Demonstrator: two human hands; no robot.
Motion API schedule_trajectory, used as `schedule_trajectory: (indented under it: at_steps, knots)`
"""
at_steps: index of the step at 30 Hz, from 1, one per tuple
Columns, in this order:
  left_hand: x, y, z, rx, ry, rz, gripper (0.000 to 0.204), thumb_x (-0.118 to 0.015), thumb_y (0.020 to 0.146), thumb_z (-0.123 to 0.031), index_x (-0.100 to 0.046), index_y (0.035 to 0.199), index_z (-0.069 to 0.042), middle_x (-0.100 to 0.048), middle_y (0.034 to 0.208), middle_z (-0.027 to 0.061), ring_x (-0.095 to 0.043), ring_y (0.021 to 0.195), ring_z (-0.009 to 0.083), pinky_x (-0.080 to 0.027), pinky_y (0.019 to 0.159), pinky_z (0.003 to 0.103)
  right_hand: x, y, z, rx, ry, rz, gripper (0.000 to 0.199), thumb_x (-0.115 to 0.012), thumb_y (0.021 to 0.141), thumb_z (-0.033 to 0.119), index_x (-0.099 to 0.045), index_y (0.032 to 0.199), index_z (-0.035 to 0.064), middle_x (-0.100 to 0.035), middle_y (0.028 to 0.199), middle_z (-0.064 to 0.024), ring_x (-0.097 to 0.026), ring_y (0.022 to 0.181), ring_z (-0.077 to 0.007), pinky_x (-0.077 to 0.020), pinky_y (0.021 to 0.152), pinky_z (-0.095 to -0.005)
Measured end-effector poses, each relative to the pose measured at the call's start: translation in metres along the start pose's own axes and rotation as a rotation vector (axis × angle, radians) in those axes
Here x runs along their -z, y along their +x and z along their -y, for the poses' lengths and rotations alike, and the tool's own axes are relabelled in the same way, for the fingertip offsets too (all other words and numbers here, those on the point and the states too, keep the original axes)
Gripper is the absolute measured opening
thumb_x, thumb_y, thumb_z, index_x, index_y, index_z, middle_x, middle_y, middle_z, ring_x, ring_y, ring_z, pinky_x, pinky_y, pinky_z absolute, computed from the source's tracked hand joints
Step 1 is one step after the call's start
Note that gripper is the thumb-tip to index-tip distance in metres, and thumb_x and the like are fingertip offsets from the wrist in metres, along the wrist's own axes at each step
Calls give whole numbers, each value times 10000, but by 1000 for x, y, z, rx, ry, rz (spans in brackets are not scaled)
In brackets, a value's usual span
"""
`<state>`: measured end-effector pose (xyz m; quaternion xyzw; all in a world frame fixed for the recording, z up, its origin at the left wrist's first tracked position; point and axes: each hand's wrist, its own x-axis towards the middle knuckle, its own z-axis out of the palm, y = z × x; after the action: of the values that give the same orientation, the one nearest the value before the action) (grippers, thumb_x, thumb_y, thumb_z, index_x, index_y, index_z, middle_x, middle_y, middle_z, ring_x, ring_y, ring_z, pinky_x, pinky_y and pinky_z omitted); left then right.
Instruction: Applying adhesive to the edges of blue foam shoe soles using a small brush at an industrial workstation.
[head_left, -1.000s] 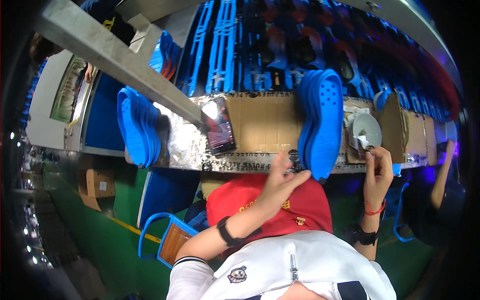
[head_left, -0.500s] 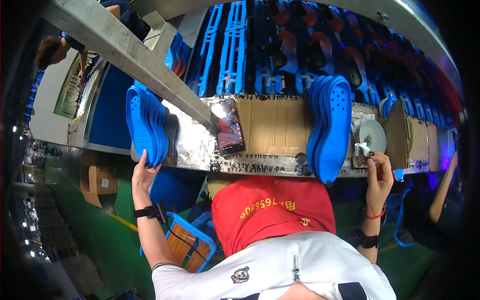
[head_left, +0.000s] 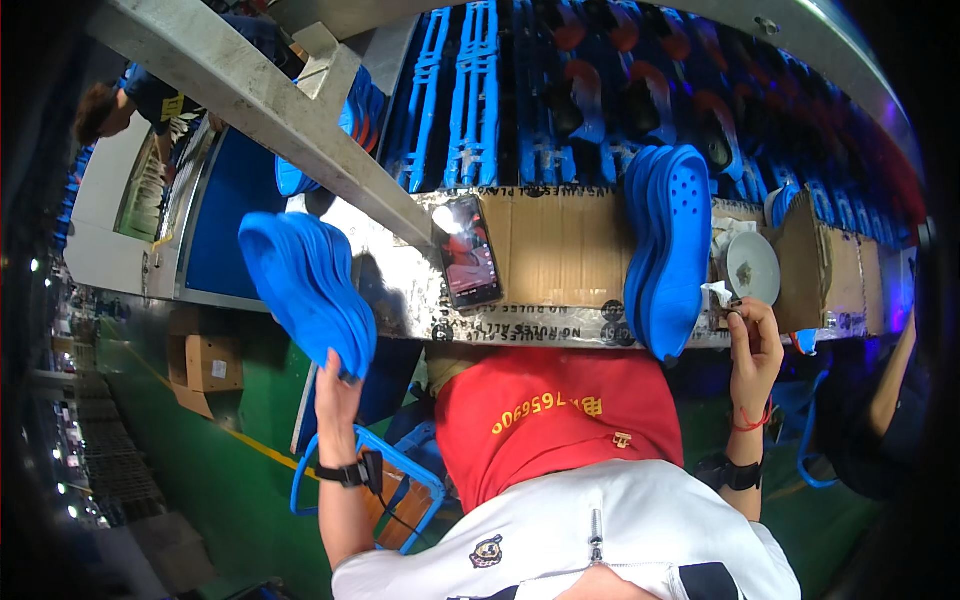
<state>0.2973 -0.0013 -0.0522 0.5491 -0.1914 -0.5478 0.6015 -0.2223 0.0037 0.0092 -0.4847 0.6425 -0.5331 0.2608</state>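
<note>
My left hand (head_left: 340, 395) is closed on the lower end of a stack of blue shoe soles (head_left: 310, 285). The stack tilts over the table's left front edge, its upper end leaning left. A second stack of blue soles (head_left: 672, 250), the top one dotted with holes at its far end, rests on the table right of centre. To the right of that stack, my right hand (head_left: 757, 345) pinches a small crumpled white scrap (head_left: 717, 292), like cloth or tissue, beside a pale round bowl (head_left: 752, 268). What lies inside its curled fingers is hidden.
A phone (head_left: 467, 250) with a lit screen lies by flat cardboard (head_left: 553, 250). A metal beam (head_left: 260, 120) crosses the table's left side. Beyond runs a rack (head_left: 470, 100) of blue parts and shoes. A blue-framed stool (head_left: 400, 490) stands below. Other people work at both sides.
My left hand has taken the left stack of soles off the table's corner, moving it right and toward me and tilting it. The right hand stays near the bowl; the white scrap has shifted slightly.
</note>
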Motion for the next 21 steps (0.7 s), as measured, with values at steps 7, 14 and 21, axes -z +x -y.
schedule_trajectory:
  at_steps: [7,14,21]
  knots:
    - [-25,-96,29,84,118,254,770,-804,699,-291,-395,1281,1,-553,1150,85,-559,1017,204,-459,865,350,-7,10,-7,80,17,6,42,-576,864,-6,-574,905,-17,-540,980,-43,-466,748,-57,-373,655,-177]
    - [-115,-96,40,155,32,320,705,-784,725,-294,-416,1250,1,-581,1080,82,-577,964,202,-476,818,337,-3,9,-5,56,60,-6,52,-585,860,2,-578,908,-14,-536,991,-45,-452,728,-52,-369,641,-178]
    - [-102,-56,23,31,77,361,637,-779,739,-253,-455,1220,13,-586,1090,75,-581,989,179,-476,850,309,0,7,-9,11,48,-14,50,-589,859,2,-577,906,-9,-539,985,-41,-438,700,-50,-357,615,-174]
